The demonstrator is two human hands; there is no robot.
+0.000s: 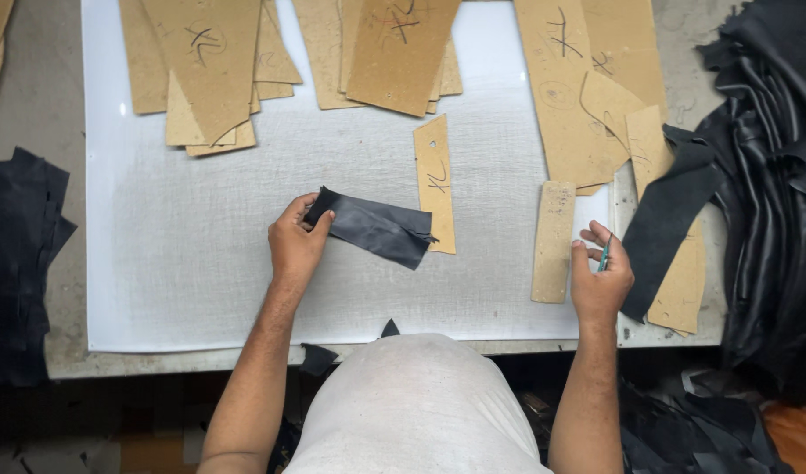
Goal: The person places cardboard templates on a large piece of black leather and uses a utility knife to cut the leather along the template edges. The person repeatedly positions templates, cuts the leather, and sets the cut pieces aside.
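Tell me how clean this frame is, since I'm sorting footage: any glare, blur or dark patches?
Head view: sharp overall; mild glare on the white board along its top edge; the dark leather pile at right loses detail in shadow; left hand and black strip are evenly lit, without motion blur.

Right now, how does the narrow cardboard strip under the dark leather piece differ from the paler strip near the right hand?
The narrow tan cardboard strip with a pen mark is smooth and partly covered by the dark leather piece that the left hand holds. The paler, rough-faced cardboard strip shows no such mark and lies uncovered beside the right hand. Both lie flat and lengthwise on the white cutting mat.
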